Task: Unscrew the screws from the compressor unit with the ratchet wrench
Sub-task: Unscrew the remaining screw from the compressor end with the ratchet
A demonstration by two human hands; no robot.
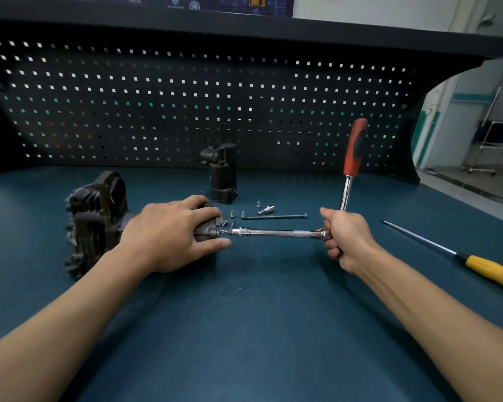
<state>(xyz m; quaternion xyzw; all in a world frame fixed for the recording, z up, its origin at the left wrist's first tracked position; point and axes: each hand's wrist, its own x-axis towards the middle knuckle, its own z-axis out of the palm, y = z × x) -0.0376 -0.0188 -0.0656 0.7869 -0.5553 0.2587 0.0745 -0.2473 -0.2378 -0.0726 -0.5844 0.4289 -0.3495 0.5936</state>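
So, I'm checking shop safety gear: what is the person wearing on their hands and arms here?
Nothing that shows. The left hand and right hand are bare: no gloves, rings or tape visible. The left forearm and right forearm are uncovered to the frame's edge, with no sleeves, cuffs, watch or wristband in view. The visible nails look short and unpainted.

Occlusions and cut-offs.
Head of ratchet wrench (pixel 355 149) hidden inside right hand (pixel 344 239); left hand (pixel 172 233) covers end of compressor unit (pixel 93 221); bit tip (pixel 225 232) engagement too small to resolve; screwdriver (pixel 488 269) handle cut by right edge.
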